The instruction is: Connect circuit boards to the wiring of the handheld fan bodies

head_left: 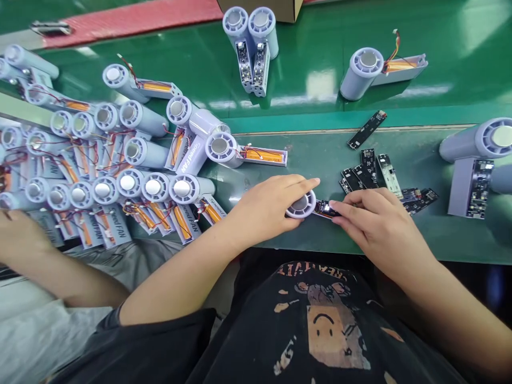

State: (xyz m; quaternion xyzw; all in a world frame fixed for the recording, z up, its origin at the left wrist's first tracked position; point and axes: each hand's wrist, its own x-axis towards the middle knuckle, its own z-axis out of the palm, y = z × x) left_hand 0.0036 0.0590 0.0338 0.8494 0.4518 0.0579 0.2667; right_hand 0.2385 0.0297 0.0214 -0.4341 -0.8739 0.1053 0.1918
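Note:
My left hand is wrapped round the body of a lilac handheld fan, whose round end faces up. The fan's open handle points right, toward my right hand. Between the thumb and fingers of that hand is the end of a small black circuit board, lying at the handle's opening. My fingers hide part of the board and most of the handle. Just beyond my right hand lies a loose pile of black circuit boards, with one more board apart from it.
Many lilac fans with orange batteries crowd the left. Two fans fitted with boards stand at the back near a cardboard box. Another fan stands back right, and one at the right edge. A co-worker's arm reaches in at left.

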